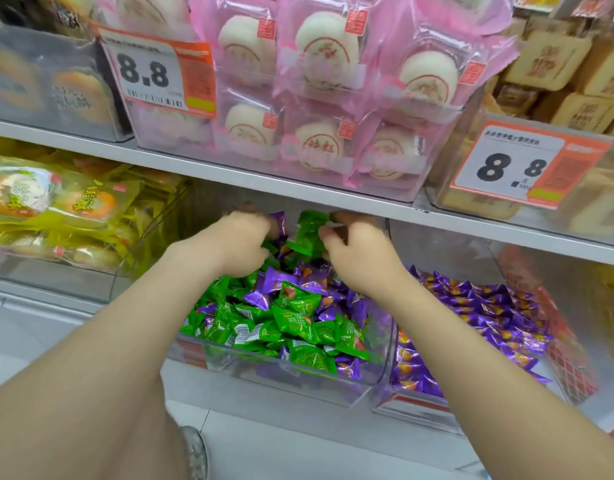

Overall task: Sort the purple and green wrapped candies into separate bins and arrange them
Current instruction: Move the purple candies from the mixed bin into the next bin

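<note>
A clear bin (288, 374) on the lower shelf holds a mix of green wrapped candies (295, 320) and purple wrapped candies (260, 297). To its right, a second clear bin (413, 405) holds only purple candies (485, 317). Both my hands reach deep into the back of the mixed bin, under the shelf above. My left hand (236, 242) is closed over candies, with a purple wrapper (279, 221) showing at its fingertips. My right hand (357, 254) pinches a green candy (307, 233) lifted above the pile.
The white shelf edge (333, 199) sits just above my hands. Above it stand bins of pink-wrapped buns (319, 98) and price tags (149, 72). Yellow-green packets (56, 209) fill the bin to the left. My shoe (194, 452) shows on the floor below.
</note>
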A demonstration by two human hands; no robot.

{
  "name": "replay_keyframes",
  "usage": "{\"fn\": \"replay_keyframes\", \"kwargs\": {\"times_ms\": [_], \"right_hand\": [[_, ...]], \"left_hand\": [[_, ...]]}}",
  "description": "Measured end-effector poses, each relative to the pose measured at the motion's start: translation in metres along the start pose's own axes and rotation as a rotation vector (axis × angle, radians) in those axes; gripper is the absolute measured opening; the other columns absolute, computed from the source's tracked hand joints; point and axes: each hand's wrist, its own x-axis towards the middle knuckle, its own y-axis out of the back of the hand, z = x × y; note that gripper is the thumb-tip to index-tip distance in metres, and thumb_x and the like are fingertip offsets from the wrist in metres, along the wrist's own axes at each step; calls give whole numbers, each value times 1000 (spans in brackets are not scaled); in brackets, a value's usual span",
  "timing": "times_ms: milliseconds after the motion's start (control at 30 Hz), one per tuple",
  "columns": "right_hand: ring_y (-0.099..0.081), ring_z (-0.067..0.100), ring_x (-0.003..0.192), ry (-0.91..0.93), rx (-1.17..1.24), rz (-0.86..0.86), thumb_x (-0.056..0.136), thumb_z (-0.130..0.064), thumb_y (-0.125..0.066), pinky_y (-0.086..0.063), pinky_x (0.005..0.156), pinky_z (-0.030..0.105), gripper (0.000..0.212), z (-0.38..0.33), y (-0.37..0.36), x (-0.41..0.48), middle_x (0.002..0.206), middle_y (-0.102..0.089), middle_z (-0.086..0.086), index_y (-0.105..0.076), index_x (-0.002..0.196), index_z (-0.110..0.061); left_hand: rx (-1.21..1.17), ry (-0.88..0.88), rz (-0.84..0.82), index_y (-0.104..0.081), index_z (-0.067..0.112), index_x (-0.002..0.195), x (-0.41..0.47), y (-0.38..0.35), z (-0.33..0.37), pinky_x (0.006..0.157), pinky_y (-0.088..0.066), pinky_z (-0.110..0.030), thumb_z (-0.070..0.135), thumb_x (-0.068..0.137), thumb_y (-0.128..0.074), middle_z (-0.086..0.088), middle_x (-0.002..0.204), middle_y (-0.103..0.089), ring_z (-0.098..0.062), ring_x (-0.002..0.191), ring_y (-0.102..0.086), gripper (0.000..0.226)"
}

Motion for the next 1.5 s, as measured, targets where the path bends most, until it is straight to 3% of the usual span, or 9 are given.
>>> {"fn": "replay_keyframes", "kwargs": {"times_ms": [67, 200, 333, 567, 733, 967, 1167, 1333, 1500], "right_hand": [[-61, 37, 121, -63, -32, -33, 105, -22, -54, -48, 105, 40, 36, 0, -4, 10, 131, -66, 17, -57, 139, -8], [-64, 37, 112, -15, -310, -154, 98, -23, -59, -53, 93, 37, 29, 4, -11, 12, 121, -67, 17, -65, 120, -6], [-61, 37, 114, 20, -433, -419, 97, -47, -68, -52, 92, 40, 50, 9, -23, 10, 122, -65, 17, -55, 125, -7], [-55, 40, 127, -10, -430, -425, 93, -44, -77, -49, 97, 41, 79, 13, -23, 11, 137, -59, 21, -37, 149, -6], [-55, 36, 121, 13, -354, -319, 82, -36, -87, -46, 86, 35, 77, 10, -12, 5, 124, -62, 17, -43, 139, -8], [-62, 40, 90, 115, -237, -107, 78, -24, -83, -57, 78, 48, 54, 7, -6, -18, 92, -60, 11, -47, 118, -18], [-63, 42, 100, 198, -301, 83, 86, -29, -79, -55, 79, 49, 51, 4, 7, -37, 107, -60, 9, -46, 124, -22], [-56, 33, 93, 38, -24, 198, 89, -40, -81, -43, 70, 42, 43, 9, 16, -39, 89, -61, 9, -49, 97, -11], [-66, 20, 83, -11, 112, 240, 75, -54, -88, -55, 75, 40, 39, 14, 32, -49, 78, -69, -7, -68, 82, -21]], "left_hand": [[-20, -43, -17, -69, 18, 123, -4, 2, 9, 109, -43, -35, 29, 96, -66, -7, 124, -66, -27, 123, -58, 30], [-48, -32, -131, -74, 14, 101, -7, -8, 12, 88, -54, -32, 54, 93, -68, -3, 98, -69, -22, 99, -63, 41], [-1, -64, -164, -69, 15, 112, -2, -20, 16, 90, -53, -36, 54, 92, -71, -5, 109, -64, -23, 102, -58, 44], [-6, -45, -209, -67, 19, 122, -1, -16, 29, 83, -49, -32, 36, 90, -81, -5, 120, -62, -23, 103, -58, 39], [-44, 39, -253, -63, 20, 117, -6, -14, 34, 76, -56, -34, 30, 89, -80, -6, 116, -65, -27, 98, -66, 34], [-162, 145, -117, -65, 21, 102, -11, -17, 42, 69, -52, -31, 23, 77, -90, -6, 105, -65, -24, 88, -67, 36], [-267, 77, 202, -72, 23, 95, -22, -16, 45, 78, -50, -32, 10, 77, -79, -1, 88, -64, -27, 93, -64, 23], [-551, -42, 347, -76, 26, 97, -33, -12, 63, 66, -47, -9, 13, 81, -82, 12, 83, -71, 4, 67, -62, 22], [-882, -13, 260, -76, 27, 105, -36, -13, 75, 82, -59, -39, 18, 96, -69, 6, 97, -77, -22, 87, -73, 14]]}}
